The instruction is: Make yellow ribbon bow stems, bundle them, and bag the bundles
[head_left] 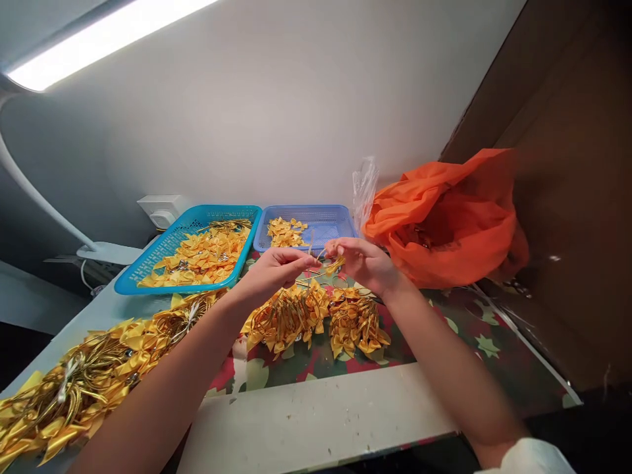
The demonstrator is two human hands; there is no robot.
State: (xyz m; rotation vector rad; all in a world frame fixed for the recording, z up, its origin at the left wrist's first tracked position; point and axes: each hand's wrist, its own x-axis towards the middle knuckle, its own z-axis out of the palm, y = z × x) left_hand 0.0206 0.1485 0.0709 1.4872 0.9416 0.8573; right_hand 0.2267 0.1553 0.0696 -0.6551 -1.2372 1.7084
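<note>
My left hand (282, 266) pinches a thin gold cord between thumb and fingertips. Opposite it, my right hand (368, 264) has its fingers closed on the other side of the cord, with a small yellow ribbon bow (336, 265) hanging at its fingertips. The cord's exact path between the fingers is too fine to make out. Below both hands, two clusters of yellow bows with gold cord loops lie on the patterned cloth: a left cluster (286, 317) and a right cluster (356, 324).
A teal basket (127, 284) full of yellow bows stands at the back left. Beside it is a blue-purple basket (340, 224) with fewer bows. Tied bundles of bows (89, 382) lie at left. An orange bag (444, 217) sits at right, and a lamp (108, 46) hangs overhead.
</note>
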